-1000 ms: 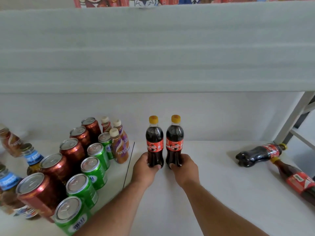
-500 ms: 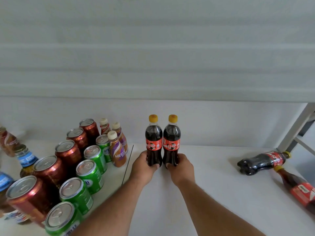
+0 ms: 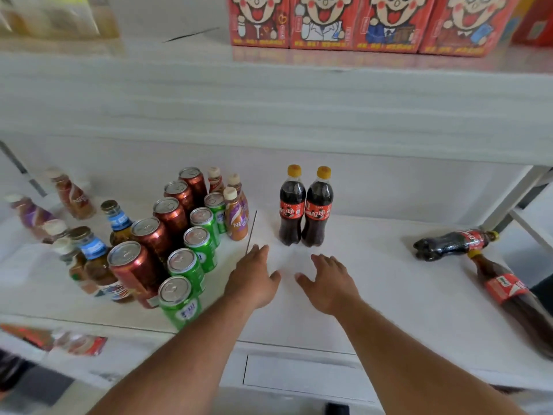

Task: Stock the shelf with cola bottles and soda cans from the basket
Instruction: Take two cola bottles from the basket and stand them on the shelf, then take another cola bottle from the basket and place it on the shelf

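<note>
Two cola bottles (image 3: 305, 206), upright and touching on the shelf (image 3: 374, 265) beside the soda cans (image 3: 176, 235); left hand (image 3: 254, 280) and right hand (image 3: 329, 283) just in front, each grip wide and empty; risk: a brushing finger may topple the narrow-based pair.

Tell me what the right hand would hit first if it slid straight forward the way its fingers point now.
Most likely the right-hand upright dark cola bottle with a yellow cap. The right hand lies open just in front of it, fingers aimed slightly left toward the pair; depth is hard to judge, so it could meet the left one.
</note>
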Demonstrator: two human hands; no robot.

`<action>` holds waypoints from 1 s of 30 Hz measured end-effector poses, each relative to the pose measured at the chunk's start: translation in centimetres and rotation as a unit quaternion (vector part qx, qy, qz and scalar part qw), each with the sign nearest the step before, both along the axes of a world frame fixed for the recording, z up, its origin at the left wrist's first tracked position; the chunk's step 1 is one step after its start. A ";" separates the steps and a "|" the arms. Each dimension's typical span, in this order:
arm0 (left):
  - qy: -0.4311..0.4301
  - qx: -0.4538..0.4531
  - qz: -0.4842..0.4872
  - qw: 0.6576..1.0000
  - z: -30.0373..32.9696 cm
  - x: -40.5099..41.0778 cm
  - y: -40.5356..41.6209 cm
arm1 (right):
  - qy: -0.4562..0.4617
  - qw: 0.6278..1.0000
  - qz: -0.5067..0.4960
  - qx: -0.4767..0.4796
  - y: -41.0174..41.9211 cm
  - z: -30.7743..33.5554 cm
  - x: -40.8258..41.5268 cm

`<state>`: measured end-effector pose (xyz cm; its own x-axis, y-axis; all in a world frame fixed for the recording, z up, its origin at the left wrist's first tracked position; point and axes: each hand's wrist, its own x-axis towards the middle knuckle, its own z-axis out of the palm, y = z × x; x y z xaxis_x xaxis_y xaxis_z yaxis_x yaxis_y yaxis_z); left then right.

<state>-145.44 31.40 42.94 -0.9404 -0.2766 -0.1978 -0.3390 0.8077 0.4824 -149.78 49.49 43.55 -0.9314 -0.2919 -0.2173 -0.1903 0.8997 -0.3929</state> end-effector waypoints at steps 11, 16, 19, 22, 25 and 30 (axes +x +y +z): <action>-0.025 -0.127 0.043 0.991 3.7 11.8 3.0 | 0.066 0.968 0.215 0.108 0.4 2.7 5.8; -0.073 -0.125 0.151 0.978 4.7 18.5 6.0 | 0.061 0.944 0.315 0.080 1.7 3.6 9.7; -0.062 -0.107 0.225 0.967 4.4 23.4 7.8 | 0.060 0.918 0.387 0.057 1.9 4.0 13.4; -0.069 -0.088 0.294 0.949 4.3 28.9 9.2 | 0.065 0.893 0.444 0.027 1.4 4.2 17.4; -0.087 -0.087 0.358 0.925 3.9 34.8 9.8 | 0.057 0.864 0.500 0.006 0.2 4.3 22.0; -0.108 -0.074 0.475 0.870 3.2 45.8 10.6 | 0.046 0.801 0.596 0.003 -3.0 4.2 30.5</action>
